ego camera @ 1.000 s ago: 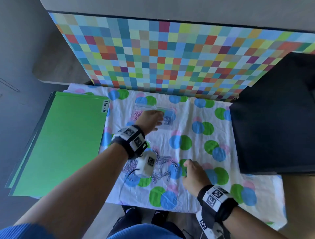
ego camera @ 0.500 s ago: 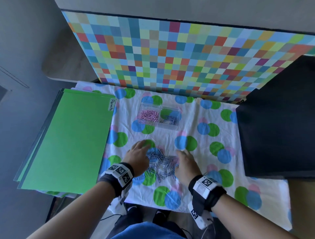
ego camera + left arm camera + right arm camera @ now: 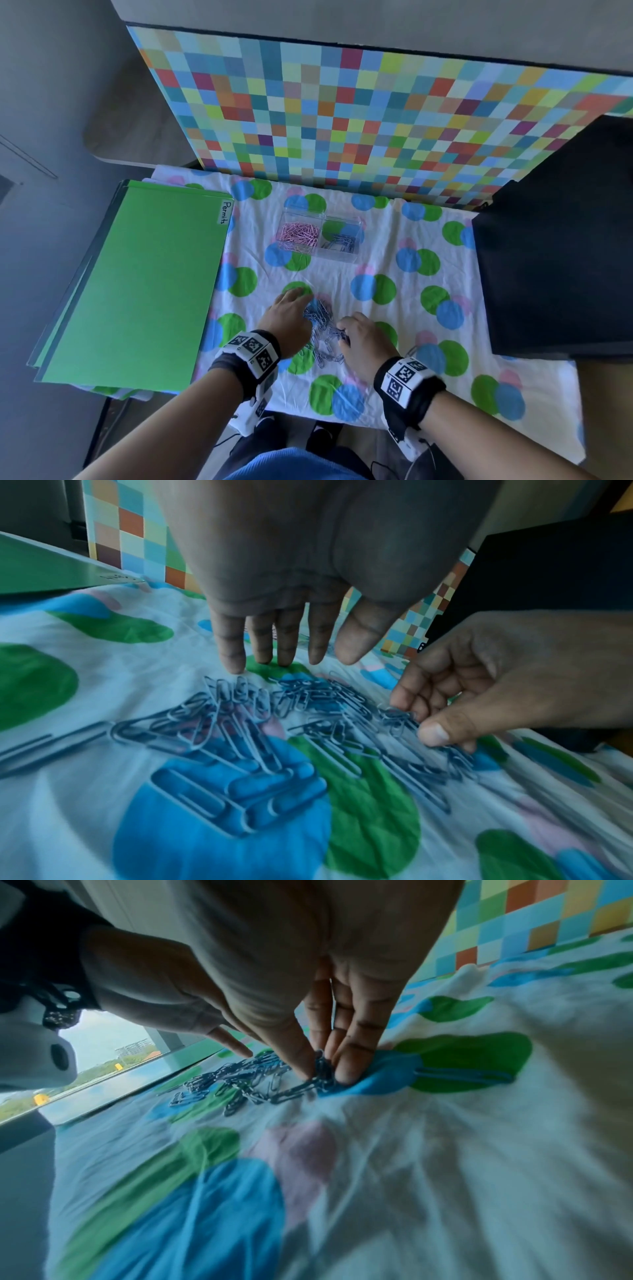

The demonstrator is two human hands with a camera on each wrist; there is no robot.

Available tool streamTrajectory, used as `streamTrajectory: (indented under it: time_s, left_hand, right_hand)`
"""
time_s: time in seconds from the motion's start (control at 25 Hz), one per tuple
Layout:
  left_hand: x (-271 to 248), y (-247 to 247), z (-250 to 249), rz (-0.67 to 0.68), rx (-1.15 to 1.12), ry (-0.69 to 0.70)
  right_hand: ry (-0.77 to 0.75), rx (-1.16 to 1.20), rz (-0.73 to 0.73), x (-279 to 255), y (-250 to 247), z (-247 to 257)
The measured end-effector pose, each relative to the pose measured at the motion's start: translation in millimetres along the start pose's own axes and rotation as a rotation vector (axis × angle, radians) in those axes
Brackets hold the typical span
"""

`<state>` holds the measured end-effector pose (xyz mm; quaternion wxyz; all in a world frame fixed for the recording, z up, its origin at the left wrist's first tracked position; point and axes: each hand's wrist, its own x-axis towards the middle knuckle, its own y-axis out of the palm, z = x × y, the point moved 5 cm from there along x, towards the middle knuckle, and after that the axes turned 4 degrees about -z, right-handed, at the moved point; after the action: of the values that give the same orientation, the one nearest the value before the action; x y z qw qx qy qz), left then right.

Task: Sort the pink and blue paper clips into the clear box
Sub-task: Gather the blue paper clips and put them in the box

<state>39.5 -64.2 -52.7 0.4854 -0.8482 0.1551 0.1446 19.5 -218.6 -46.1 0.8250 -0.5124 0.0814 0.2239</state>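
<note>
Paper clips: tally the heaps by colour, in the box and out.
Pink paper clips: 1 heap, in the clear box.
Blue paper clips: 2 heaps, one boxed, one loose heap on the cloth.
Total: 3 heaps.

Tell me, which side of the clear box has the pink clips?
The left compartment of the clear box holds the pink clips; the right compartment holds blue ones.

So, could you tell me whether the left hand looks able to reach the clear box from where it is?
Probably yes: the left hand rests at the loose blue clips, and only bare cloth separates it from the clear box.
</note>
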Motion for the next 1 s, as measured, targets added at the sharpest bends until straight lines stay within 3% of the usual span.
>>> streamTrajectory:
  time_s: [0.24,0.4,0.52,0.6,0.68,0.8,0.88,1.0]
  left_hand:
    - [6.5,-1.7,-17.3,-0.079,-0.13,0.024]
    - [10.4,-12.2,-26.4,-0.176,-0.372,-0.04]
    - [19.6,-6.6,-25.0,-0.121,-0.958,-0.312]
    - [15.9,2.2,-34.6,0.014,-1.39,-0.512]
    - [10.2,4.5,-46.9,0.147,-1.605,-0.558]
    - [8.6,-1.9,-53.6,0.113,-1.719,-0.542]
    - [10.4,-1.5,-49.4,0.087,-1.74,-0.58]
    - [10.9,2.2,-34.7,0.09,-1.736,-0.638]
  right_hand:
    - [0.186,0.085,-0.039,9.8,-5.3,-6.4]
    - [0.311,0.207,-0.069,16.0,-11.8,-10.4]
    - [0.217,0.378,-0.143,23.3,-29.9,5.9]
    - [0.111,0.428,-0.194,27.2,-46.2,24.4]
    - [0.0,0.422,-0.218,31.1,-55.0,39.2]
    - [-0.128,0.351,-0.243,25.4,-58.0,45.5]
    - [-0.156,0.377,-0.337,10.9,-62.1,30.2]
    - [0.037,0.32,-0.461,-20.2,-62.8,-32.2]
